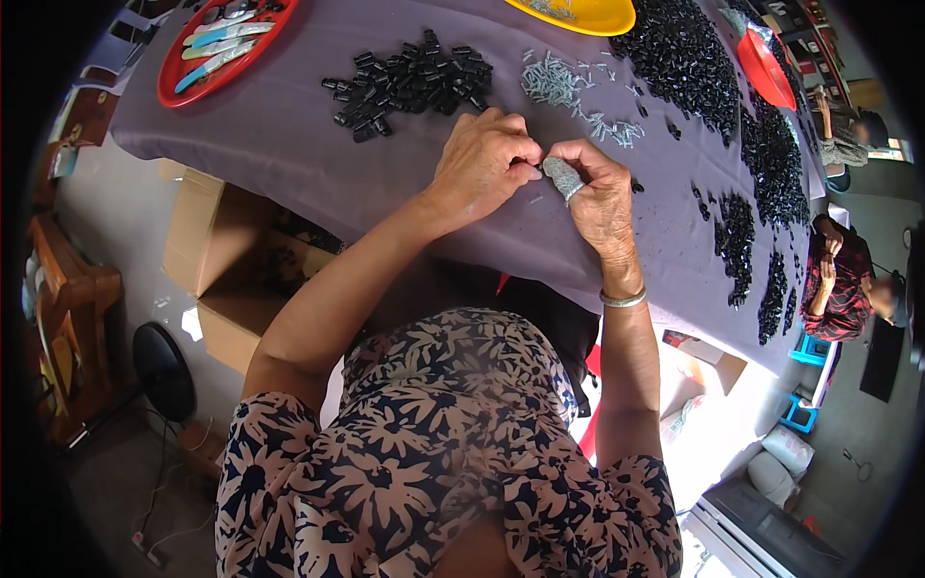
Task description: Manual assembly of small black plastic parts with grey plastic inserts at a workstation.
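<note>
My left hand (485, 164) and my right hand (602, 202) meet fingertip to fingertip just above the table's near edge. Both are closed in a pinch. Something small and dark shows between the fingertips, too small to name. A silvery grey wrapping (563, 177) covers a digit of my right hand. Beyond my left hand lies a heap of small black parts (414, 87). Small pale grey pin-like pieces (552, 79) are scattered just past my right hand. A much larger spread of tiny black pieces (679, 72) covers the table's right side.
A purple-grey cloth (279, 144) covers the table. At far left, a red basin (168, 85) holds blue-and-white handled tools (217, 60). A yellow bowl (597, 26) and another red basin (768, 77) stand farther off. An open cardboard box (198, 231) sits below; people (840, 289) work at right.
</note>
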The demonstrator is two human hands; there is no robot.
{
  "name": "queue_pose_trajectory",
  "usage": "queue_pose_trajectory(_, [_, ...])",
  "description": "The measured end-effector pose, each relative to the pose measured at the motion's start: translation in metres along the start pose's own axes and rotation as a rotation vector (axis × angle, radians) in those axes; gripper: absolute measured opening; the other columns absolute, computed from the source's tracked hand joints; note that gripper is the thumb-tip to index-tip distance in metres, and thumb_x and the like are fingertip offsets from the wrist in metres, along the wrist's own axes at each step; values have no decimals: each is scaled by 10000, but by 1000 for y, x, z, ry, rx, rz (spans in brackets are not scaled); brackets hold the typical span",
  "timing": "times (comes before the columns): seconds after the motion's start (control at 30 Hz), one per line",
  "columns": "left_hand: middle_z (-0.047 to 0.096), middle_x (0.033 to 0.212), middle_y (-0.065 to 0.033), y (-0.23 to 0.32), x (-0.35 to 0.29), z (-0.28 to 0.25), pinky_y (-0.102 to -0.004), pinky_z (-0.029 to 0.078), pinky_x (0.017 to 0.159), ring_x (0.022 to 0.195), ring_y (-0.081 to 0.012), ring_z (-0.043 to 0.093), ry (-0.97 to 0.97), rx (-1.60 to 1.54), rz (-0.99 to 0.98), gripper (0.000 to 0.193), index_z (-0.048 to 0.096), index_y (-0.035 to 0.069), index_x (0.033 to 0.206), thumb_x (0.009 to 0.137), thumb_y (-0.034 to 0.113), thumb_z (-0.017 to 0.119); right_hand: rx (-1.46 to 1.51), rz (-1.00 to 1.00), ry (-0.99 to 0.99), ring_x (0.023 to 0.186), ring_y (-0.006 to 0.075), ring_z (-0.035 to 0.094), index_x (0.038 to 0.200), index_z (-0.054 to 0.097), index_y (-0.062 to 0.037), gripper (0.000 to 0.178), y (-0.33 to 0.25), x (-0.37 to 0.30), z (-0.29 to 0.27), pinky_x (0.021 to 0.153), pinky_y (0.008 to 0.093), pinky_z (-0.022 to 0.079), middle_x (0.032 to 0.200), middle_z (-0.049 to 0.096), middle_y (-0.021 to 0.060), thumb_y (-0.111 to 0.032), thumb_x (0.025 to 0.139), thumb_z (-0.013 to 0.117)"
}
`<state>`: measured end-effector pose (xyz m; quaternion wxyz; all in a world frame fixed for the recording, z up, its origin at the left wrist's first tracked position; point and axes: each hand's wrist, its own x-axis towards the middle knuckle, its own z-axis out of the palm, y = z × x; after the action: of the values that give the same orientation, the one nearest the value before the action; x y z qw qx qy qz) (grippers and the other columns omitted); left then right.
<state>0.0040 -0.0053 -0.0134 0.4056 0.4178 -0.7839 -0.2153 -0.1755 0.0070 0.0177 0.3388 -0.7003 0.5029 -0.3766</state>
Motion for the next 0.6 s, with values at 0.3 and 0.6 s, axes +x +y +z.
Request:
queue_pose_trajectory(0.3, [602, 819, 23, -2, -1, 1, -355, 359, 787, 862, -186, 552, 1, -10, 2, 119, 682, 103, 813, 733, 129, 767, -63, -2, 38, 688, 52, 571, 889, 656, -32, 89, 0, 1, 5, 621, 224, 473, 765, 628, -18, 19, 829, 698])
queue_pose_trajectory(0.6, [607, 812, 8, -2, 1, 1, -360, 386, 788, 851, -198, 550, 11, 8, 8, 76, 700, 97, 781, 714, 105, 734, -259, -231, 41, 670, 96, 595, 902, 634, -12, 129, -1, 3, 9, 610, 236, 484, 766, 599, 37, 63, 815, 693])
